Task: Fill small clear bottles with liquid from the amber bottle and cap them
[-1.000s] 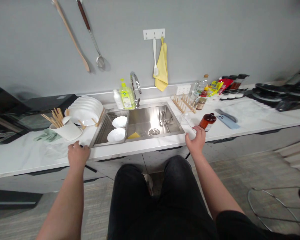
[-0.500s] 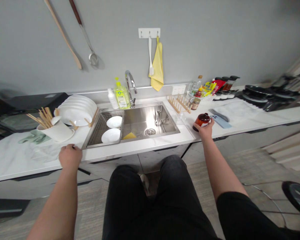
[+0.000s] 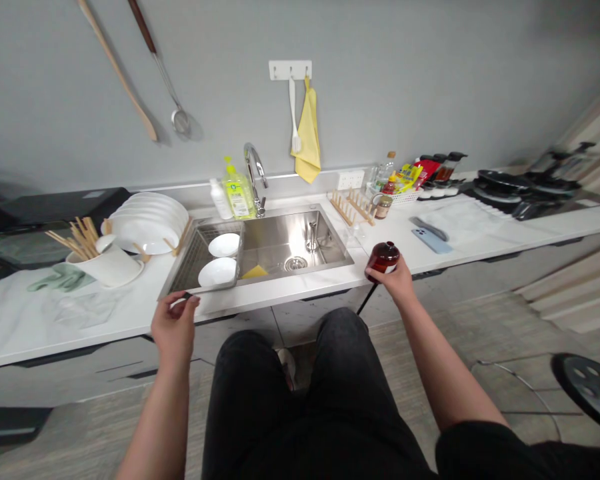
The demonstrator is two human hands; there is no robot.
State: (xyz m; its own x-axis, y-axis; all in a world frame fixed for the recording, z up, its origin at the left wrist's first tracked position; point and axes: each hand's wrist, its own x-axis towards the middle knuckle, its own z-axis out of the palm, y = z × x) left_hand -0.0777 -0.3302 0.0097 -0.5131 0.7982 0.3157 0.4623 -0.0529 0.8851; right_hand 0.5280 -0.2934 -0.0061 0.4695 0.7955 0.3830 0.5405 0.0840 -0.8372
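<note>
A brown bottle [image 3: 384, 259] with a short open neck and a light label is in my right hand [image 3: 397, 280]. Its fingers wrap round the side of the bottle, which is lifted over the front edge of the counter [image 3: 300, 291]. My left hand [image 3: 174, 330] is in front of the sink's left end. Between its thumb and fingers it pinches a small black cap [image 3: 187, 295], mostly covered by the fingertips. Two white bowls [image 3: 218, 272] sit in a wire basket in the steel sink [image 3: 325, 267], near a yellow sponge [image 3: 255, 271].
On the left stand white plates [image 3: 150, 230] in a rack and a white holder [image 3: 113, 267] of chopsticks. Dish soap [image 3: 239, 197] is beside the faucet [image 3: 255, 177]. A blue phone [image 3: 431, 241], a wooden rack [image 3: 353, 207] and pans [image 3: 503, 187] are to the right.
My right hand has raised the bottle off the counter and brought it left, closer to me. My left hand has moved right and turned, showing the small cap in its pinch.
</note>
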